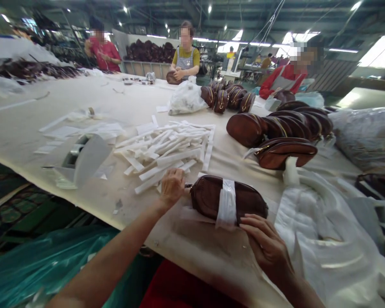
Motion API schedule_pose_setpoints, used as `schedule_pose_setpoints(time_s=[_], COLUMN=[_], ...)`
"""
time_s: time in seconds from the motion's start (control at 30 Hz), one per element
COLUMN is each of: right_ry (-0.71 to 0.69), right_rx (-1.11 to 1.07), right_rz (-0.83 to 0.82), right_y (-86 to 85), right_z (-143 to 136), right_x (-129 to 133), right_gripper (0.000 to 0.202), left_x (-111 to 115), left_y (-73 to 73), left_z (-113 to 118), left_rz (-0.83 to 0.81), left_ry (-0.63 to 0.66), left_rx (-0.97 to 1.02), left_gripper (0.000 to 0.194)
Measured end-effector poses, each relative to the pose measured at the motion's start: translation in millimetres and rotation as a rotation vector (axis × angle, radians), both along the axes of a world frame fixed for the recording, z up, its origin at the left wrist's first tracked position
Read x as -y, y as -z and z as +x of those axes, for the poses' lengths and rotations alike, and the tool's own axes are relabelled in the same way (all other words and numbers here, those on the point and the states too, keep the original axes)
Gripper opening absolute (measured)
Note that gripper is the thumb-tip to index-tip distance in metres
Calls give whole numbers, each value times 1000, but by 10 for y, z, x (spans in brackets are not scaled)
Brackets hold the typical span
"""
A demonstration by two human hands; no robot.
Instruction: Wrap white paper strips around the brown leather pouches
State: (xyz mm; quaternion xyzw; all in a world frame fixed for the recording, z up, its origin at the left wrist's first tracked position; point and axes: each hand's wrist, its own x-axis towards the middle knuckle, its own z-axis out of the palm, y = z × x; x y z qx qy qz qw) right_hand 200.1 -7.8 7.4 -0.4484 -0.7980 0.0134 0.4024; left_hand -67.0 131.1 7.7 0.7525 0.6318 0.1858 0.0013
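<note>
A dark brown leather pouch (208, 194) lies on the table in front of me, with a white plastic strip (227, 201) across its middle. At the pouch's left end my left hand (173, 186) is closed, its fingers curled at a small metal zip pull (188, 186). My right hand (265, 241) rests at the pouch's lower right edge, fingers stretched out and touching it. Just beyond the pouch is a heap of white strips (170, 145).
Brown pouches (247, 128) stand in rows at the right, beside clear plastic sheeting (324, 235). A tape dispenser (77, 154) is at the left. Teal plastic (51, 261) hangs below the table edge. Several people work across the table.
</note>
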Motion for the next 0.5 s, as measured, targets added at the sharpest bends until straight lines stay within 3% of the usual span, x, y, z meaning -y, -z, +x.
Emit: schedule_pose_setpoints(time_s=[0.17,0.4,0.5], right_ry=[36,122,169], right_rx=[-8,-69,-59], right_rz=[-14,-86,-91], right_y=[10,74,94], right_z=[-36,30,121], right_x=[248,445,511], right_gripper=[30,31,30], left_x=[-299,-232,-254], left_y=[25,-163,-167], left_z=[-105,-177,-247], left_rz=[-153,-219,-235], left_ry=[-61,29,23], left_rx=[-182,-329,-330], left_gripper=[18,30,30])
